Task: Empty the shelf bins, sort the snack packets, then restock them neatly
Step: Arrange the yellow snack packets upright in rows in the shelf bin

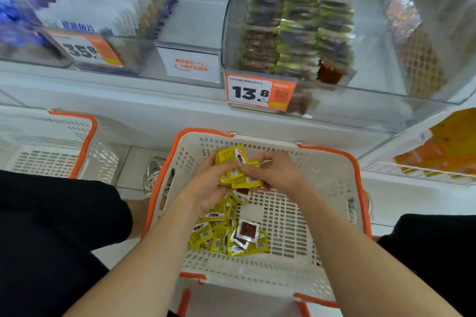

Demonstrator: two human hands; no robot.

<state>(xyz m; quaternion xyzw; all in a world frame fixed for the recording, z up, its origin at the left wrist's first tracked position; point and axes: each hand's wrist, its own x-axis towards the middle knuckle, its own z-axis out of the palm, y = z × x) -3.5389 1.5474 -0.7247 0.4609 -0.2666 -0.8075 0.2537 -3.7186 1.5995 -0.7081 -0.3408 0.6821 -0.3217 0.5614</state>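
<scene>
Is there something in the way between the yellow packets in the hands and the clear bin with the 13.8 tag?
Only the bin's own clear front wall, bearing the price tag; the packets must go over it. Otherwise nothing visible.

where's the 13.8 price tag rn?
Head view, upper centre: 13.8 price tag hangs on the front lip of the clear bin of stacked packets, above the orange-rimmed basket.

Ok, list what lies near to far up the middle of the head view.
Basket rim → loose packets → held packets → price tag → stacked packets in the clear bin.
</scene>
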